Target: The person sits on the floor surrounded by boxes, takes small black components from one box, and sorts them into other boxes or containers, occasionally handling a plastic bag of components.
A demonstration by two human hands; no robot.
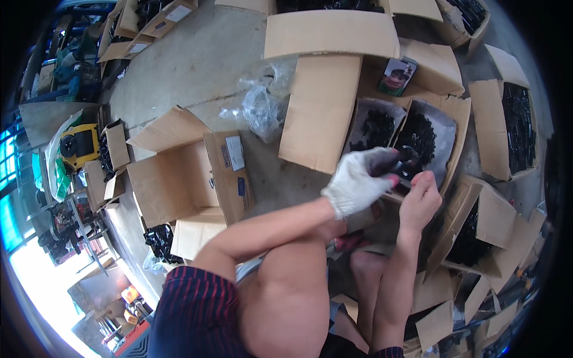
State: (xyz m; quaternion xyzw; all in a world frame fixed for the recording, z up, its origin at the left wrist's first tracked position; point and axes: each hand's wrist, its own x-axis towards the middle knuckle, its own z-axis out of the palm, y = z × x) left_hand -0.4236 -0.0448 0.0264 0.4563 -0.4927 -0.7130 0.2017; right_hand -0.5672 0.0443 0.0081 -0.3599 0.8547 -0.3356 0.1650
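A loose pinch could drop the glossy black part (409, 161) among black pieces (419, 136) in the box (463, 128) below; the gloved left hand (357, 180) seems to grip it. Whether the curled right hand (421, 200) holds anything, I cannot tell. A cardboard flap (319, 113) bars the left, clear plastic (261, 112) beyond.

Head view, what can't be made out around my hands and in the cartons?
- Glossy black piece by the gloved left hand: exact shape lost to blur in the head view.
- Bare right hand: its curled fingers hide, in the head view, whether it holds anything.
- Small black pieces in the lined carton: too small to identify.
- Top-centre carton: cut off by the head view's upper edge.
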